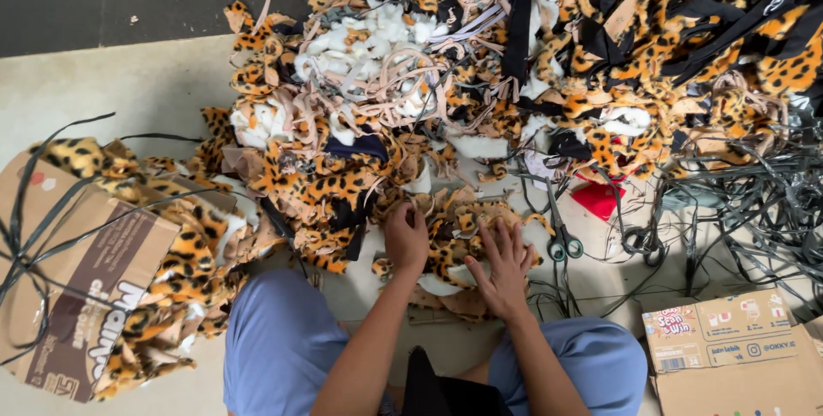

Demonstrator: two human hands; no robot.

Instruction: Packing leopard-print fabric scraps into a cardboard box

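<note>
The person sits with knees spread, both bare forearms reaching forward from between the legs. The left hand [406,236] is curled, knuckles up, fingers tucked down and pressing. The right hand [504,263] lies just beside it, palm down, fingers spread wide and flat. The wrists are near each other, the arms angled slightly apart toward the elbows.

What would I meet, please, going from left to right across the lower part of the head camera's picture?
Flattened cardboard box → leopard-print scraps lying on it → left hand → right hand → green-handled scissors → black scissors → printed cardboard box.
</note>
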